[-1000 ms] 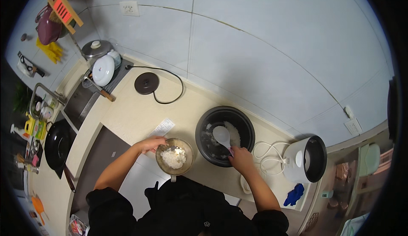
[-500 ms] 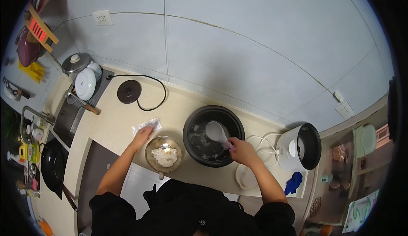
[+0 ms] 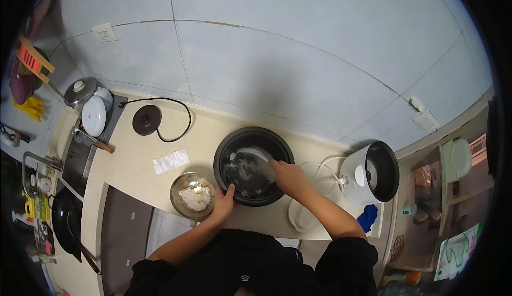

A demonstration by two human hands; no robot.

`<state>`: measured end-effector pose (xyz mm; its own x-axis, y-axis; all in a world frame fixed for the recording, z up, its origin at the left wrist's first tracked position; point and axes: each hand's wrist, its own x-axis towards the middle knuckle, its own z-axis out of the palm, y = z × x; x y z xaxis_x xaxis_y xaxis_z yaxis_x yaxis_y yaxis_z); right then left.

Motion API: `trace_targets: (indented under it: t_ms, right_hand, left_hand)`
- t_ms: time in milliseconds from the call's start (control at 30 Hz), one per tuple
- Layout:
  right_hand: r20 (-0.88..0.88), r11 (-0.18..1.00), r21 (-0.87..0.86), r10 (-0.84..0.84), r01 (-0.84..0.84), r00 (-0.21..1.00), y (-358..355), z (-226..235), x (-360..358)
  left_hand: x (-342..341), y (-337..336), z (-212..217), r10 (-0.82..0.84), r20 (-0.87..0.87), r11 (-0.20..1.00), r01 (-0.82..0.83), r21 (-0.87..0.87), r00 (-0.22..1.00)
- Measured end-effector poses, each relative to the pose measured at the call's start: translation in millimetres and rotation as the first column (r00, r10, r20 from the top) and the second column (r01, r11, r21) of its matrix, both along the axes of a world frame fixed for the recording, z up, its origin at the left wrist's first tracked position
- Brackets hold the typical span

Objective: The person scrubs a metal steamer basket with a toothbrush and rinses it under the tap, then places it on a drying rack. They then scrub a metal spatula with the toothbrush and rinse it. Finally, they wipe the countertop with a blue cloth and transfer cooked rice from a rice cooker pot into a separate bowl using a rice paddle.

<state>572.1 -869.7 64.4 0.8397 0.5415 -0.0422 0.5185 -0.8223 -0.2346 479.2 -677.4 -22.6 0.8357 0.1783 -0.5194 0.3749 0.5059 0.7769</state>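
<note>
A black rice cooker inner pot point(image 3: 226, 187) rests on the counter before me, with bits of white rice clinging inside it. My right hand point(image 3: 288, 179) is closed round the handle of a whitish rice paddle point(image 3: 261, 156), whose blade is down inside the pot. At the pot's near-left rim is my left hand point(image 3: 223, 204), its thumb side against the wall; part of its grip is hidden. Just left of that hand stands a metal bowl point(image 3: 176, 196) holding a mound of rice point(image 3: 195, 198).
A white rice cooker body point(image 3: 354, 181) lies on its side at right, beside a white lid point(image 3: 298, 219) and a blue cloth point(image 3: 367, 219). Leftward are a paper slip point(image 3: 170, 161), a brown round lid point(image 3: 146, 120) with a black cord, a sink point(image 3: 79, 155) and a wok point(image 3: 66, 219).
My left hand has left the paper slip and come right to the pot's rim. The paddle has turned within the pot. The whole view has shifted slightly.
</note>
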Motion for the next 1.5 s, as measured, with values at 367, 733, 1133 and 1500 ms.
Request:
trace_targets:
  t_ms: [367,733,1133,1500]
  right_hand:
    - [-0.140,0.990,0.109,-0.070,0.086,0.988,3,-29,16]
    - [-0.415,0.953,0.125,-0.203,0.277,0.887,11,-28,59]
    - [-0.384,0.946,-0.032,0.286,-0.323,0.878,19,-34,103]
    - [-0.585,0.953,0.251,0.290,-0.171,0.757,21,-42,40]
  left_hand:
    - [99,69,-2,-0.224,-0.013,0.534,0.134,0.835,0.974]
    - [147,60,-11,-0.326,0.261,0.679,0.033,0.733,0.909]
    - [148,58,-3,-0.305,0.235,0.703,0.053,0.709,0.923]
    - [151,65,6,-0.523,0.151,0.630,0.261,0.732,0.839]
